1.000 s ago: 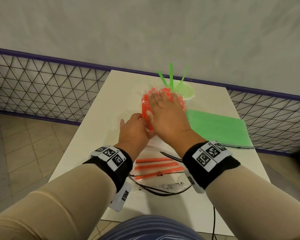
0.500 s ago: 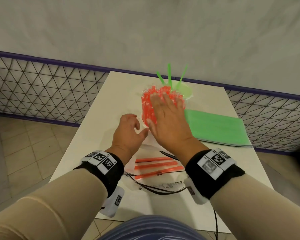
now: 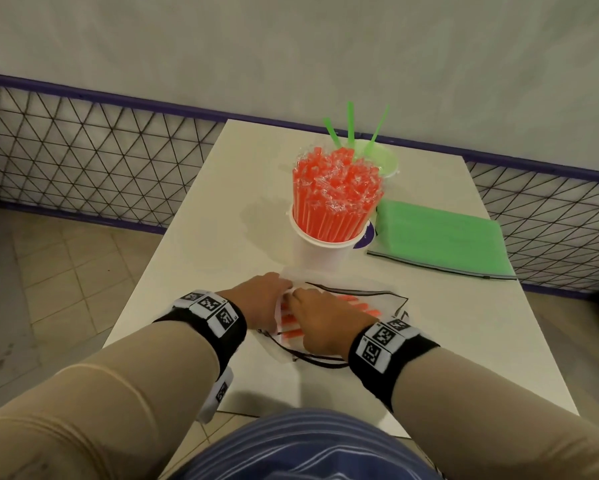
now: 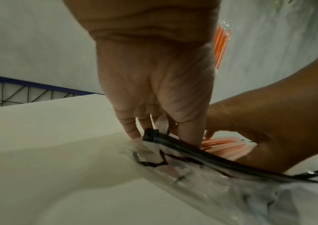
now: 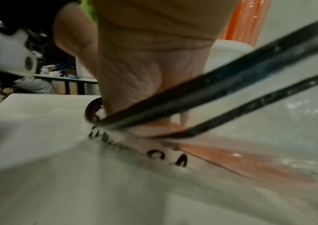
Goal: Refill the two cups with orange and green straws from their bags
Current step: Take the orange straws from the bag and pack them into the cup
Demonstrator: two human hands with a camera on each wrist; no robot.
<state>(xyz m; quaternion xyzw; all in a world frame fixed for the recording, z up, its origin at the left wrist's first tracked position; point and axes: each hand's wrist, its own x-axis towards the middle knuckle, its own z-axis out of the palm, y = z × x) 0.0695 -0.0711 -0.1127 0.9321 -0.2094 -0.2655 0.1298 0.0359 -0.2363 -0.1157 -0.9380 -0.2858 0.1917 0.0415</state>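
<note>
Two hands are working at the near middle of a smooth white rectangular worktop [image 3: 194,237], which is showing bare room along its left side and its near right corner; wire mesh fencing [image 3: 83,161] is running behind its far and side edges. A flat bag of green straws [image 3: 440,237], soft-looking with a dark zip edge, is lying toward the right edge, just beside the white cup [image 3: 320,251]. That round cup is standing mid-worktop, packed tight with upright orange straws [image 3: 336,195] in crinkly clear wrappers. Behind it, touching or nearly so, a pale green cup [image 3: 381,159] is holding three thin green straws [image 3: 350,124] fanning outward. Nearest the person, a clear, glossy, wrinkled bag [image 3: 377,296] with a black zip rim is lying open, with a few loose orange straws [image 3: 364,304] flat inside. The left hand [image 3: 263,299] is pinching the bag's left edge, its fingers [image 4: 129,126] curled onto the plastic by the zip end. The right hand [image 3: 322,320] is reaching inside the bag's mouth, its fingers [image 4: 210,134] bending down onto the loose orange straws; I cannot tell whether they are gripping them.
</note>
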